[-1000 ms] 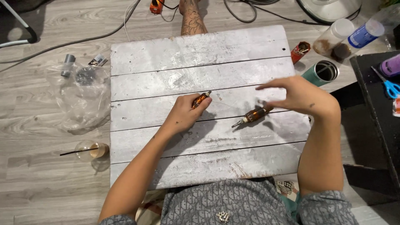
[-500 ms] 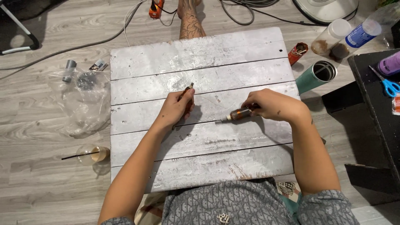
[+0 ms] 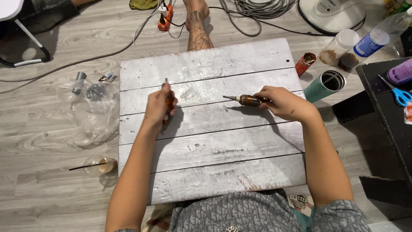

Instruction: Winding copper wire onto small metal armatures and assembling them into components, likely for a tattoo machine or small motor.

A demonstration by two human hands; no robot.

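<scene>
We see two small orange-brown tools w/ metal tips, both on the white plank surface. The left tool stands roughly lengthwise, tip pointing away from the person, near the surface's left edge at about the second plank. The left hand has its grip clenched around that tool's body, tip poking out above the fingers. The right tool lies nearly level, tip pointing left toward the middle of the surface; the right hand has its grip grasping the tool's rear end, front half showing clear. The two tools are well apart, same plank row approx.

Outward: a teal tumbler w/ a straw sits just off the surface's right edge, a small red packet near the top right corner. On the floor to the left, a clear plastic bag and a plastic cup w/ a dark straw. Blue scissors rest on a dark stand at far right. A tattooed leg and grey cables lie beyond the top edge.
</scene>
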